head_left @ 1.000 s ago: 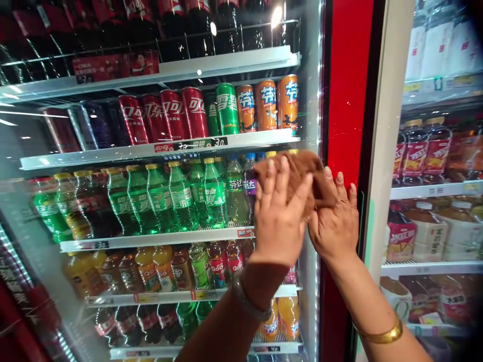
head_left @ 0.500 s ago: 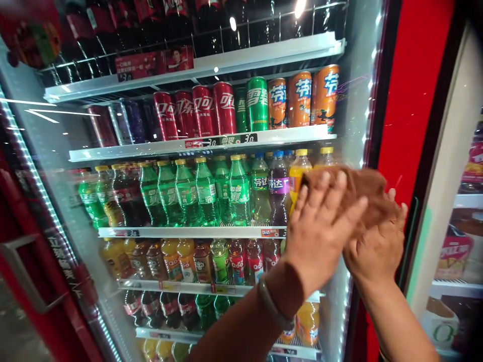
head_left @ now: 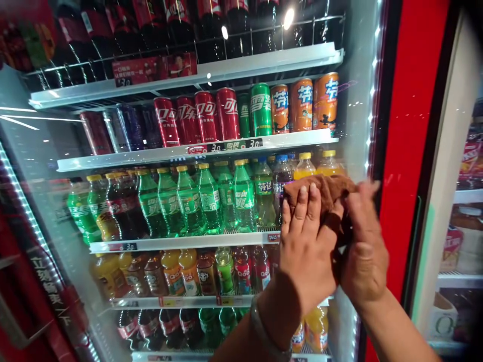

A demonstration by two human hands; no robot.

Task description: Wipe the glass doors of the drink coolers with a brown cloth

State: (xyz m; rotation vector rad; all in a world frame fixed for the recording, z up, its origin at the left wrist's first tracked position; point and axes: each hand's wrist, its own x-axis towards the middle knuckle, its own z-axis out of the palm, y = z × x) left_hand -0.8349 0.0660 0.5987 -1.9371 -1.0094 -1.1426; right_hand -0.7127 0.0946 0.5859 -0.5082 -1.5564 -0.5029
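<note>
A brown cloth (head_left: 320,187) lies bunched against the glass of a lit drinks cooler, at the right of the bottle shelf. My left hand (head_left: 307,256), with a band on its wrist, lies flat on the cloth, its fingers stretched upward and spread. Beside it, my right hand (head_left: 366,256) is turned edge-on at the cloth's right side. Its fingers are extended and blurred at the tips, and whether they touch the cloth is hard to see. Behind the glass, yellow-capped orange bottles (head_left: 305,166) and a purple-labelled bottle (head_left: 281,173) are partly covered by the cloth and hands.
Rows of green bottles (head_left: 211,198) and red cans (head_left: 206,118) stand on white shelves inside. A red frame (head_left: 409,125) borders the cooler on the right. A door handle (head_left: 28,322) is at lower left. Another shelf unit with cartons (head_left: 443,317) stands at far right.
The cloth and my left hand have shifted slightly left and down. My right hand has turned from lying at the cloth's right edge to an edge-on pose closer to my left hand.
</note>
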